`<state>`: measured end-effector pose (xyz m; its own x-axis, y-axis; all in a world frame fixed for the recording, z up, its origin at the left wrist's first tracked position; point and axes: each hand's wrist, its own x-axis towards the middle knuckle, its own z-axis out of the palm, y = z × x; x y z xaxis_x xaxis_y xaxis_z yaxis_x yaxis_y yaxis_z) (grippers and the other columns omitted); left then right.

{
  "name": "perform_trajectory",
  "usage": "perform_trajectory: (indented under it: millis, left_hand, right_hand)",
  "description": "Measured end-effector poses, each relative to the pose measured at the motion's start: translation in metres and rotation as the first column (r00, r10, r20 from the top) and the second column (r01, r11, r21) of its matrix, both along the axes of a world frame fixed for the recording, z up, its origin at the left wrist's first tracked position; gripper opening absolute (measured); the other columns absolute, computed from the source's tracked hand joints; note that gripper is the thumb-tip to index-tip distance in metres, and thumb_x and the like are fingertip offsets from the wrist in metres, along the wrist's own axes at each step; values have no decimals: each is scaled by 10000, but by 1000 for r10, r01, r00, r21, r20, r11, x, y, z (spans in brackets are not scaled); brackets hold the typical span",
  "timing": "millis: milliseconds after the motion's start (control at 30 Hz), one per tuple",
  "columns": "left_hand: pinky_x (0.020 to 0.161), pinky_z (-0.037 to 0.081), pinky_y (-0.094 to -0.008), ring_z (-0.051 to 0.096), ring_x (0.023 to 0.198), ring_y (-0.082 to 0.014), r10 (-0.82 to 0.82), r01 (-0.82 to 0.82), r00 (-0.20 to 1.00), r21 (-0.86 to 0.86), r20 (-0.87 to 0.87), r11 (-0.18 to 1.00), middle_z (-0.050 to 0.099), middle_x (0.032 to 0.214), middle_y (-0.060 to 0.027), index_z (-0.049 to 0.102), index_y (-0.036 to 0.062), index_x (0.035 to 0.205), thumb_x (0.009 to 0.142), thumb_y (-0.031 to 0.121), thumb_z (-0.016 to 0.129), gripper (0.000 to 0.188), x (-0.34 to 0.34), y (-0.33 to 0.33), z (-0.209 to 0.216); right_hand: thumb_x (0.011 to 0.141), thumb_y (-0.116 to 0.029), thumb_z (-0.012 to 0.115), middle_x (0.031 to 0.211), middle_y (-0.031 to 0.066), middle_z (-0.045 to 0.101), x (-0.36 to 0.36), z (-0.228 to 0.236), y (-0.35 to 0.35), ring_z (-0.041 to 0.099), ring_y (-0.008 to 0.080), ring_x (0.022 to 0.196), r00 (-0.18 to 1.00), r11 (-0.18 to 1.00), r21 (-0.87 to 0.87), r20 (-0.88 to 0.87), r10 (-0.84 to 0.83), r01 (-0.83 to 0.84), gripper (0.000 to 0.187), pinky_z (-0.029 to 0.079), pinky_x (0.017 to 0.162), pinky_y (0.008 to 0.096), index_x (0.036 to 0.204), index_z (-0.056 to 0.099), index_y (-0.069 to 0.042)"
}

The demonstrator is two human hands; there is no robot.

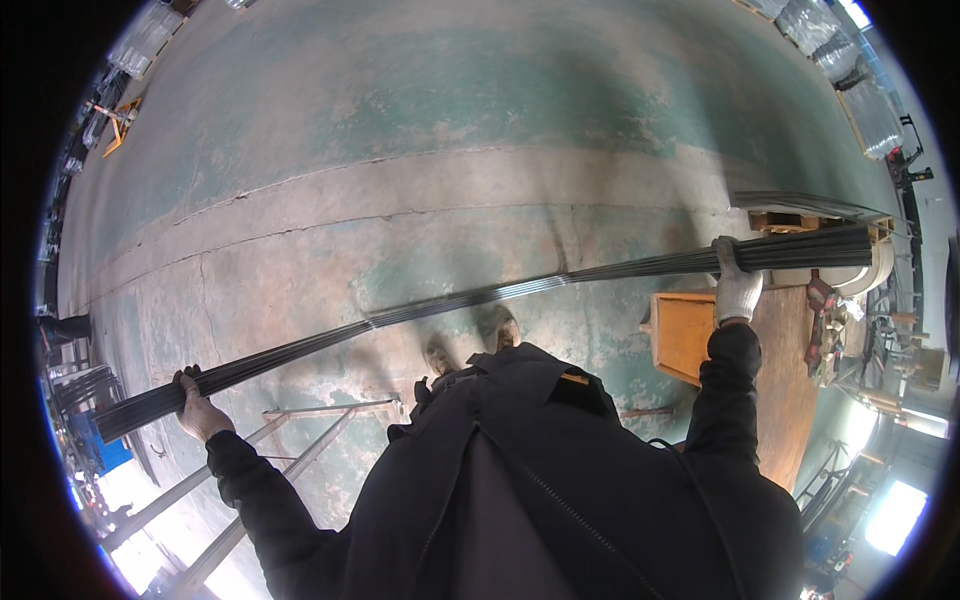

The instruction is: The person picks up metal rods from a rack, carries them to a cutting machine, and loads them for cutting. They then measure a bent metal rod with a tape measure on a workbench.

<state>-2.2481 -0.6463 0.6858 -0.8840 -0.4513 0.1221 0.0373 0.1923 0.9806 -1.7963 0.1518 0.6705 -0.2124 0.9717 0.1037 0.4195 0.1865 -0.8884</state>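
Observation:
A long bundle of thin dark metal rods (pixel 470 298) stretches across the view in front of my body, sagging slightly in its middle. Near its left end, my left hand (pixel 203 412), in a pale glove with dark fingertips, is wrapped round the bundle. Toward the other end, my right hand (pixel 737 286), also gloved, grips the rods from the near side. The bundle's right end reaches past that hand, over a wooden table. Both arms are spread wide, and the rods hang above the floor.
At right stands a brown wooden table (pixel 785 370) with an orange-fronted drawer or box (pixel 684 336) and red tools (pixel 820 310). More rods (pixel 800 204) lie on a pallet beyond. Metal rails (pixel 330 436) stand at lower left. Wrapped pallet loads (pixel 870 118) line the far right.

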Motion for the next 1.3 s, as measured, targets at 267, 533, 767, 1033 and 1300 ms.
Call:
perform_trajectory:
  millis: [267, 533, 767, 1033, 1300]
  left_hand:
    - [1040, 584, -393, 773, 1109, -280, -18, 11, 998, -115, -57, 993, 765, 1230, -176, 697, -63, 1337, 1124, 142, 674, 296, -16, 35, 4]
    - [1070, 591, -392, 767, 1156, -277, 81, -80, 996, -50, 25, 996, 773, 1285, -185, 711, -42, 1363, 1108, 159, 701, 325, -9, 22, -3]
    - [1100, 586, -392, 761, 1172, -272, -121, 116, 992, 117, 37, 986, 766, 1300, -182, 638, -106, 1415, 1094, 208, 744, 462, -28, -1, -2]
    - [1056, 569, -352, 758, 1118, -218, 1, -2, 998, 14, 71, 1000, 803, 1224, -145, 756, -66, 1309, 1090, 259, 757, 391, -32, -9, -8]
    - [1074, 607, -420, 770, 1111, -301, -94, 94, 996, 145, -3, 985, 779, 1226, -173, 696, -90, 1328, 1089, 191, 747, 372, -28, 11, 12]
  right_hand:
    - [1002, -225, 848, 1035, 111, 826, -19, 1, -14, 744, 183, 986, 996, 992, 115, 61, -57, 50, 262, 569, 946, 353, 1095, 830, 20]
    - [996, -165, 840, 1045, 88, 812, 16, -8, 1, 729, 182, 980, 999, 996, 83, 16, -33, 32, 215, 571, 948, 353, 1111, 819, 15]
    - [997, -123, 832, 1039, 68, 803, 17, -9, 11, 720, 145, 980, 996, 995, 44, 33, 84, -85, 194, 567, 938, 323, 1108, 809, 34]
    - [979, -150, 869, 1073, 68, 813, 13, -13, 15, 729, 155, 989, 999, 999, 37, 25, 35, -36, 242, 567, 956, 322, 1125, 814, 35]
    - [979, -127, 865, 1100, 39, 786, 13, -20, 6, 730, 165, 994, 998, 998, -52, -47, -42, 40, 203, 603, 895, 321, 1131, 799, -11]
